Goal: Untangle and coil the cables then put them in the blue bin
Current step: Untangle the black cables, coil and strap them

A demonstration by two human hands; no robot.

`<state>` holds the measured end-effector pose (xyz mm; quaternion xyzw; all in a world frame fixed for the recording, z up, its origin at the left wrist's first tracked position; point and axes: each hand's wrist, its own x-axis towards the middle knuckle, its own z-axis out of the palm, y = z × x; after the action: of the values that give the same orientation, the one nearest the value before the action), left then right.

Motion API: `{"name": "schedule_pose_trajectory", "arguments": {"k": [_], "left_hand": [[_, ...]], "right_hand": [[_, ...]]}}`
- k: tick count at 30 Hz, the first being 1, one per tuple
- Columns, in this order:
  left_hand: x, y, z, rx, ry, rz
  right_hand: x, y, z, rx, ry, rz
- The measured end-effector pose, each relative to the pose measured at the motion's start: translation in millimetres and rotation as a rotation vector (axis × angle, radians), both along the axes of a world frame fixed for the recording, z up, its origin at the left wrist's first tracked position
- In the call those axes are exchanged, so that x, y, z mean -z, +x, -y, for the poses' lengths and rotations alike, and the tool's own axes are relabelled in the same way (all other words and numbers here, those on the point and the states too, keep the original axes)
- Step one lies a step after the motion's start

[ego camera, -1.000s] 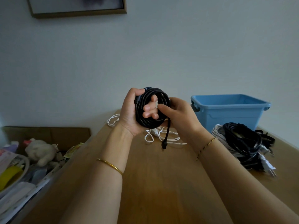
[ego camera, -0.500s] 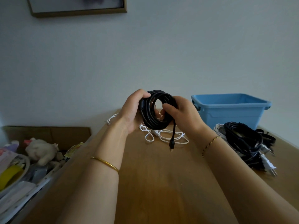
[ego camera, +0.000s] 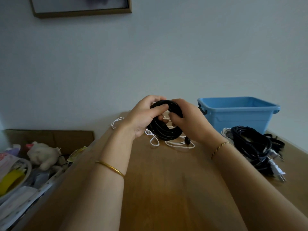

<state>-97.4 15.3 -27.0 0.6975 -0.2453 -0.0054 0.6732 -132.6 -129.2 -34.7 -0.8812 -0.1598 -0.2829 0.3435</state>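
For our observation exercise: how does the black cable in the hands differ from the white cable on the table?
The black cable is wound into a coil; the white cable sprawls in loose loops. The left hand and right hand grip the black cable; the white cable lies on the table. Neither is in the blue bin.

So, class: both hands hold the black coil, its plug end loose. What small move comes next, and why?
Probably tuck the plug end through the black coil: left hand and right hand grip it fully wound, but that end hangs loose and could unwind before the blue bin.
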Motion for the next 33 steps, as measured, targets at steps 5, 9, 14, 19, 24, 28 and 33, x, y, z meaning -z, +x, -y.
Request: {"name": "schedule_pose_trajectory", "arguments": {"k": [5, 9, 14, 19, 24, 28, 33], "left_hand": [[3.9, 5.9, 9.8, -0.079, -0.161, -0.021], [6.0, 6.4, 20.7, -0.051, -0.297, -0.081], [6.3, 5.6, 13.9, 0.077, -0.258, -0.167], [6.5, 4.8, 9.6, 0.042, -0.096, -0.142], [9.3, 3.8, 15.2, 0.016, -0.239, -0.193], [8.3, 0.6, 21.1, 0.122, -0.320, -0.225], [0.5, -7.5, 28.9, 0.178, -0.361, -0.395]], "right_hand": [[1.1, 3.0, 6.1, -0.012, 0.258, -0.137], [-1.1, -2.4, 8.6, -0.171, 0.615, -0.176], [1.4, 3.8, 12.3, -0.005, 0.328, -0.089], [-0.5, 1.2, 13.8, -0.053, 0.150, -0.128], [-1.0, 1.2, 11.9, -0.038, 0.246, -0.118], [-3.0, -5.7, 17.4, -0.303, 0.827, -0.334], [-7.9, -15.6, 27.7, -0.275, 0.679, -0.268]]}}
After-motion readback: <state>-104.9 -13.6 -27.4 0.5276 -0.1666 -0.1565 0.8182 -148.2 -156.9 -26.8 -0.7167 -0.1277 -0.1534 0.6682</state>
